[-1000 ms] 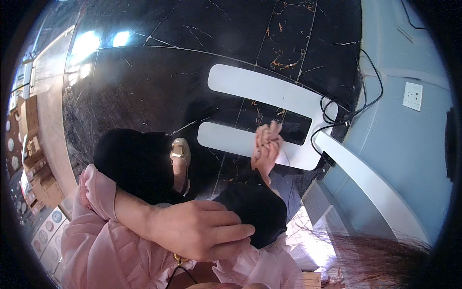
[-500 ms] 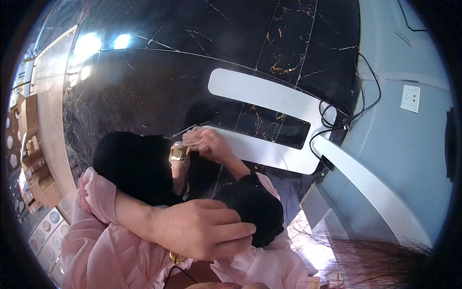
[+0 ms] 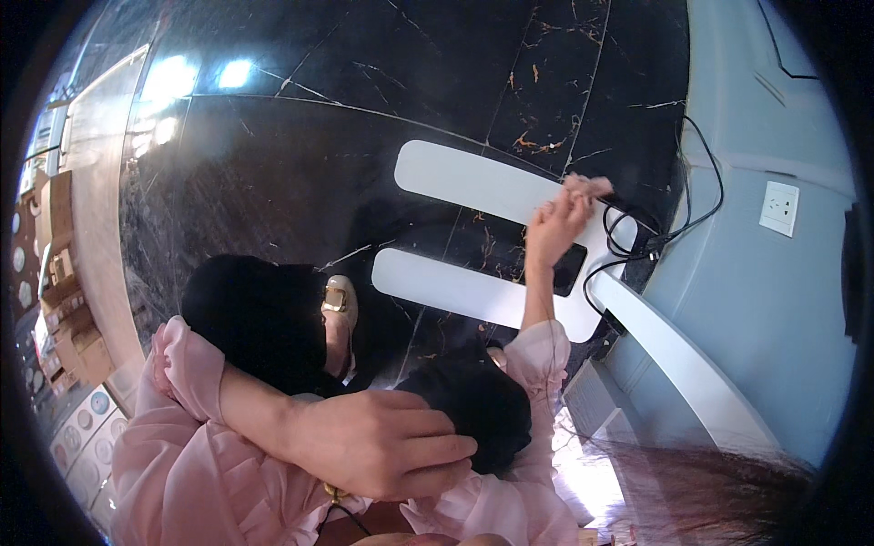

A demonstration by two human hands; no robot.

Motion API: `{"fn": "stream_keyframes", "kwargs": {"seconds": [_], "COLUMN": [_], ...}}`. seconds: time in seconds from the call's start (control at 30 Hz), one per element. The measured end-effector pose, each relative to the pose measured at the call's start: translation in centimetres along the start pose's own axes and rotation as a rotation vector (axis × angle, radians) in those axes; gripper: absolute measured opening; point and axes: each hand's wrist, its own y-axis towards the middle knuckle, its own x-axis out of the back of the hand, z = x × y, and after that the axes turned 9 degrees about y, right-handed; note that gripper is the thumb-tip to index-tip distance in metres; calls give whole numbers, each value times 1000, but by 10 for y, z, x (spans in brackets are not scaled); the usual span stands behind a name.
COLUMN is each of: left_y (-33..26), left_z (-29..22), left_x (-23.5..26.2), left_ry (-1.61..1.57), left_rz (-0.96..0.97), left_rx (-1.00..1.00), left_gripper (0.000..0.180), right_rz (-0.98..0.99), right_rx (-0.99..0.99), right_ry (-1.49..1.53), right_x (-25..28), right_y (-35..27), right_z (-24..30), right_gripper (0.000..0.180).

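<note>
Right of centre in the upper half of the frame, a small pink cloth (image 3: 587, 187) lies bunched on the upper arm of a white U-shaped base (image 3: 473, 187), near where that arm meets the base's closed end. The right hand (image 3: 557, 227) reaches up to it from below, its fingers pressed together and pinching the cloth's lower edge, the pink-sleeved forearm running down toward the lower middle of the frame. Just under the hand a dark phone (image 3: 569, 268) rests flat on the white base, and black cables (image 3: 655, 232) loop just to the right, running up along a pale blue wall with a white socket (image 3: 780, 207). The base sits on a glossy black marble floor (image 3: 300, 146) with bright light reflections at the upper left. Lower down, the left hand (image 3: 382, 441) rests with fingers laid together over a dark-clothed knee, holding nothing. A beige shoe with a gold buckle (image 3: 339, 305) stands on the floor left of centre. Stacked cardboard boxes (image 3: 59, 300) show at the far left edge.
</note>
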Motion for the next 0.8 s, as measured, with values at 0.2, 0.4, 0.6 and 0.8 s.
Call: {"fn": "stream_keyframes", "kwargs": {"seconds": [0.2, 0.4, 0.6, 0.8], "left_y": [-2, 6, 20, 37], "left_z": [8, 13, 24, 24], "left_x": [-1, 1, 1, 8], "left_ry": [3, -19, -32, -37], "left_rz": [-33, -17, -56, -104], "left_rx": [19, 16, 53, 247], "left_gripper": [24, 25, 24, 21], "right_rz": [225, 354, 536, 866], "right_rx": [288, 551, 696, 342], "right_ry": [298, 501, 597, 489], "right_x": [-36, -87, -89, -33], "right_y": [11, 8, 8, 22], "right_z": [100, 143, 166, 150], "right_gripper": [60, 52, 42, 39]}}
